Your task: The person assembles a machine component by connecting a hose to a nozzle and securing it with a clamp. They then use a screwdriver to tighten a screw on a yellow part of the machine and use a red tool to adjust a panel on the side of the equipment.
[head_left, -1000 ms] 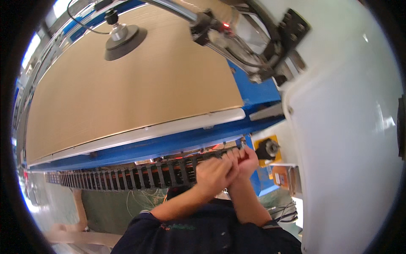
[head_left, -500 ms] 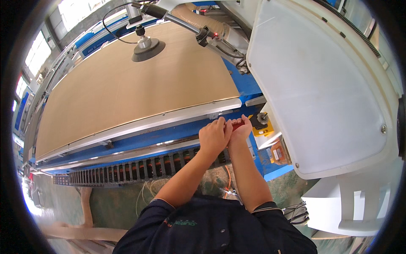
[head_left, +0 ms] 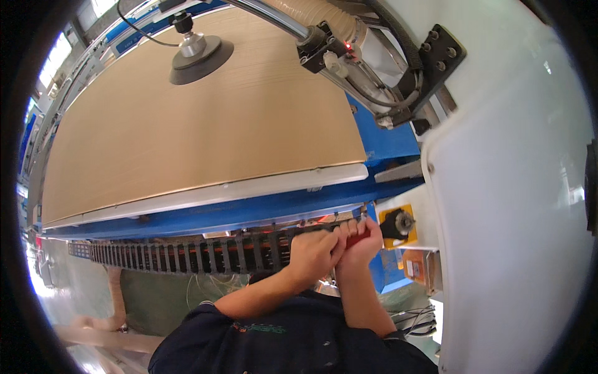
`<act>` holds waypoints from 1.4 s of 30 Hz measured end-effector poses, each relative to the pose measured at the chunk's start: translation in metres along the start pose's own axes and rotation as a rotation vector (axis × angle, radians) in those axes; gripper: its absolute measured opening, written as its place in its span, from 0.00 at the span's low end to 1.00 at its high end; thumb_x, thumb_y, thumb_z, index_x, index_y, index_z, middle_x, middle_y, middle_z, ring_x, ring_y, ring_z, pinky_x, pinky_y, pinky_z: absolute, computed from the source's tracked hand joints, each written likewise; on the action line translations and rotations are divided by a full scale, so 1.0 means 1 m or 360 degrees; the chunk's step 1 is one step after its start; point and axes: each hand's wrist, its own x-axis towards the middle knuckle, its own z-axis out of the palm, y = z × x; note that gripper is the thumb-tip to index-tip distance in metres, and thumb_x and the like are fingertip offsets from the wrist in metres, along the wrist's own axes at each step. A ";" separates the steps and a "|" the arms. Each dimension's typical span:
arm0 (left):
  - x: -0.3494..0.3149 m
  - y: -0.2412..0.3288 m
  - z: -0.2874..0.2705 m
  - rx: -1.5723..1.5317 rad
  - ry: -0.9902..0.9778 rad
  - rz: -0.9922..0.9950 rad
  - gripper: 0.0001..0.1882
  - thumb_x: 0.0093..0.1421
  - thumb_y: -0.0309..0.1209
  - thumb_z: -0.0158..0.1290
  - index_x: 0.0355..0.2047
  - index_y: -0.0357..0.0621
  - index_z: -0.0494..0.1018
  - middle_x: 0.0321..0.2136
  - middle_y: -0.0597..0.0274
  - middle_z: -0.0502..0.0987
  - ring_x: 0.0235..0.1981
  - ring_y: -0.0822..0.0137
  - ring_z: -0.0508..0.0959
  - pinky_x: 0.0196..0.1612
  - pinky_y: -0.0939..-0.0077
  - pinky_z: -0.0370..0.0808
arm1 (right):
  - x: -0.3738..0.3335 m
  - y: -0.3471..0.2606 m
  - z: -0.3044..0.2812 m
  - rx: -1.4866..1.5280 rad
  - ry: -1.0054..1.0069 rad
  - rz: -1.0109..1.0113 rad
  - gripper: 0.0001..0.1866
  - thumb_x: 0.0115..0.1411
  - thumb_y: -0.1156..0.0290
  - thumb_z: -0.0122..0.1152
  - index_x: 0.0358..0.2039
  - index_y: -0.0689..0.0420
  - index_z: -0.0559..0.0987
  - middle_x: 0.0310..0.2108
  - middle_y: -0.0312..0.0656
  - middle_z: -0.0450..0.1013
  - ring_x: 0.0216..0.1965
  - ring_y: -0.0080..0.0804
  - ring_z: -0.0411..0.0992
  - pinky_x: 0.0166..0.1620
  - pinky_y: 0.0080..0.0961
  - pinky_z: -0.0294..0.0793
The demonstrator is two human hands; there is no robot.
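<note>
Close together, my left hand (head_left: 313, 254) and my right hand (head_left: 363, 250) meet in front of the machine's near edge. A small red object (head_left: 357, 239) shows between the curled fingers of my right hand; most of it is covered, so its kind cannot be made out. My left hand is closed and touches the right one, its fingertips hidden. Just right of my hands is a black-and-metal tool holder (head_left: 398, 224) in a yellow bracket (head_left: 408, 210). Below that sits an orange box-shaped part (head_left: 416, 267).
A large tan board (head_left: 205, 124) lies on the blue machine bed (head_left: 274, 209). Over it hangs a suction cup (head_left: 202, 59). A black cable chain (head_left: 205, 254) runs along the near side. The big white machine housing (head_left: 511, 206) stands at the right; a metal cylinder arm (head_left: 274, 19) crosses above.
The view has shifted closer to the machine, and the housing now fills more of the right side. My hands appear lower in the picture, still together around the red object.
</note>
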 end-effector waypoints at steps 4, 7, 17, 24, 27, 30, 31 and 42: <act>0.004 -0.018 0.005 -0.0081 0.0023 0.0136 0.15 0.55 0.29 0.59 0.14 0.44 0.68 0.14 0.55 0.70 0.15 0.54 0.72 0.19 0.64 0.68 | -0.004 0.006 0.016 -0.0048 0.0048 -0.0114 0.18 0.61 0.64 0.47 0.16 0.50 0.57 0.16 0.33 0.53 0.20 0.28 0.52 0.24 0.27 0.56; 0.008 -0.016 0.009 -0.0052 0.0042 0.0035 0.15 0.55 0.30 0.59 0.15 0.43 0.69 0.14 0.54 0.71 0.16 0.52 0.73 0.19 0.65 0.68 | 0.006 0.003 0.016 -0.0035 0.0047 -0.0118 0.18 0.60 0.65 0.48 0.16 0.50 0.57 0.16 0.33 0.53 0.20 0.28 0.53 0.24 0.27 0.58; 0.017 -0.014 0.009 -0.0017 0.0105 -0.0019 0.15 0.58 0.36 0.57 0.18 0.42 0.72 0.17 0.53 0.75 0.19 0.51 0.76 0.22 0.63 0.72 | 0.021 0.005 0.026 0.0029 0.0052 -0.0241 0.17 0.59 0.67 0.51 0.16 0.49 0.58 0.15 0.32 0.55 0.18 0.28 0.56 0.24 0.28 0.60; 0.010 -0.009 -0.004 -0.0005 -0.0129 -0.0110 0.14 0.58 0.35 0.57 0.18 0.43 0.73 0.18 0.55 0.74 0.21 0.53 0.77 0.23 0.62 0.72 | 0.003 0.007 0.020 0.0013 0.0042 -0.0108 0.18 0.58 0.65 0.49 0.15 0.49 0.56 0.16 0.33 0.52 0.19 0.28 0.52 0.24 0.28 0.55; 0.007 -0.015 -0.007 -0.0099 -0.0162 -0.0021 0.14 0.57 0.34 0.58 0.17 0.44 0.71 0.17 0.56 0.73 0.19 0.54 0.76 0.23 0.63 0.72 | 0.002 0.006 0.012 -0.0091 -0.0004 -0.0034 0.17 0.57 0.65 0.46 0.14 0.48 0.54 0.14 0.32 0.50 0.18 0.27 0.51 0.23 0.27 0.54; -0.003 -0.004 -0.015 -0.0182 -0.0245 0.0079 0.14 0.56 0.31 0.58 0.16 0.45 0.70 0.17 0.55 0.73 0.18 0.56 0.76 0.23 0.63 0.73 | -0.020 -0.003 -0.005 -0.0018 -0.0020 0.0062 0.17 0.56 0.64 0.46 0.14 0.48 0.55 0.13 0.31 0.49 0.17 0.27 0.50 0.22 0.27 0.54; 0.014 -0.018 -0.008 -0.0214 -0.0330 0.0038 0.13 0.56 0.31 0.58 0.17 0.44 0.71 0.17 0.55 0.74 0.18 0.55 0.76 0.22 0.63 0.73 | 0.007 0.002 0.001 -0.0273 -0.0094 -0.0104 0.16 0.56 0.64 0.45 0.14 0.47 0.55 0.13 0.31 0.50 0.16 0.27 0.50 0.20 0.26 0.54; 0.020 -0.025 0.008 0.0046 -0.0040 0.0029 0.20 0.62 0.40 0.53 0.18 0.40 0.71 0.18 0.48 0.74 0.21 0.45 0.75 0.24 0.57 0.70 | 0.030 0.010 0.025 0.0229 0.0109 -0.0295 0.14 0.55 0.71 0.56 0.17 0.50 0.62 0.17 0.32 0.58 0.19 0.30 0.59 0.25 0.31 0.64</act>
